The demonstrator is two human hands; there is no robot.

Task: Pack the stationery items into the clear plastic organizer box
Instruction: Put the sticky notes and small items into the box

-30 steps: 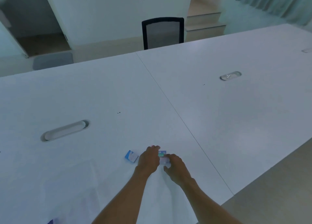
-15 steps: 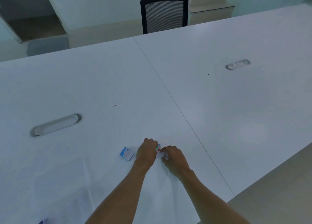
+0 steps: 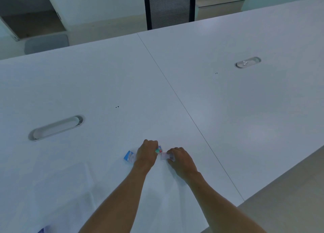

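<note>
On the white table [image 3: 175,74] my left hand [image 3: 147,153] is curled over a small green, red and blue packet [image 3: 158,150], most of it hidden under my fingers. My right hand [image 3: 178,160] pinches a small pale pink-white box [image 3: 165,156] just to the right of that packet. A blue and white box [image 3: 128,157] lies on the table touching the left side of my left wrist. I cannot make out a clear organizer box; a faint see-through sheet or lid [image 3: 70,183] lies at the lower left.
A black mesh chair [image 3: 169,8] stands behind the table's far edge. Two oval cable slots are set in the tabletop, one [image 3: 56,127] at the left and one [image 3: 247,62] at the right. A seam [image 3: 184,108] divides the tabletop. The table's right edge runs diagonally past my right forearm.
The view has tilted a little lower. Both hands stay together over the small packets, my right fingers closing more on the pale box.
</note>
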